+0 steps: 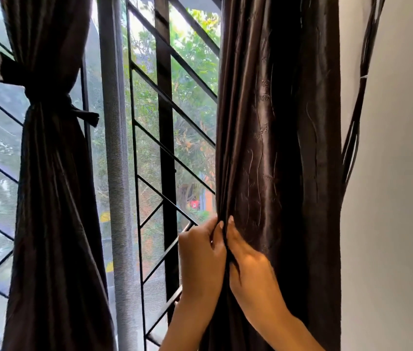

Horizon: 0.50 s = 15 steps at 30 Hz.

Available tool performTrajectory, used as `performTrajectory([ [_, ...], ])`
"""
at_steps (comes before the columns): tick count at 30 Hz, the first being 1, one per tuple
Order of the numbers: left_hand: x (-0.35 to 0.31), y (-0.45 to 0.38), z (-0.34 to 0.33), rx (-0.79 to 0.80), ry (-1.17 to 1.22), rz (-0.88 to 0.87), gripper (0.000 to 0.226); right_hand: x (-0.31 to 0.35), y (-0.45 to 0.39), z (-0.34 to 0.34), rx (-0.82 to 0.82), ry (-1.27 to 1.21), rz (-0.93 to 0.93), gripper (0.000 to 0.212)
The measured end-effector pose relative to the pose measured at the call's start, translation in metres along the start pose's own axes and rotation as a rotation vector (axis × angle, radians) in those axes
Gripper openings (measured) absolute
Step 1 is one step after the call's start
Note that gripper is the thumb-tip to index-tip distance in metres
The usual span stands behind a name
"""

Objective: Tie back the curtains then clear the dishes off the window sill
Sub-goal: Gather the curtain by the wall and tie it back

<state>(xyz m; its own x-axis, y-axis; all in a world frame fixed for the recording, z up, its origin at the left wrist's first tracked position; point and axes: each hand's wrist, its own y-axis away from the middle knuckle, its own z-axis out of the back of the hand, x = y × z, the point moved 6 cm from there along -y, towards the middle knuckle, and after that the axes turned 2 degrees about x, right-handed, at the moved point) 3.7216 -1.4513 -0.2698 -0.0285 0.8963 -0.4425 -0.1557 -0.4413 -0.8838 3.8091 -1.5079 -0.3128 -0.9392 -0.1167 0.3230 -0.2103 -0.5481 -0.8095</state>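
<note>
Now both our hands, left [201, 257] and right [249, 264], pinch the right curtain's [276, 148] inner edge; cloth hangs vertical, rightward of our grip. Left curtain [53, 173] tied.

- No writing, label, brand or number can be read anywhere here.
- A small red sign [194, 204] shows outside through the window grille [149, 117]; its marks are too blurred to read.
</note>
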Motion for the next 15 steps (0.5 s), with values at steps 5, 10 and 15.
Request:
performTrajectory([
  [5,-0.001,0.001,0.000,0.024,0.081,0.009,0.031,0.008,0.004,-0.004,0.122,-0.080,0.068,0.063],
  [10,0.018,-0.008,0.004,-0.003,0.051,0.057,0.022,-0.022,-0.012,0.020,-0.132,-0.083,-0.044,0.054],
  [15,0.032,-0.011,0.006,0.028,0.156,0.130,0.024,-0.061,-0.044,0.042,-0.243,-0.474,-0.473,0.115],
])
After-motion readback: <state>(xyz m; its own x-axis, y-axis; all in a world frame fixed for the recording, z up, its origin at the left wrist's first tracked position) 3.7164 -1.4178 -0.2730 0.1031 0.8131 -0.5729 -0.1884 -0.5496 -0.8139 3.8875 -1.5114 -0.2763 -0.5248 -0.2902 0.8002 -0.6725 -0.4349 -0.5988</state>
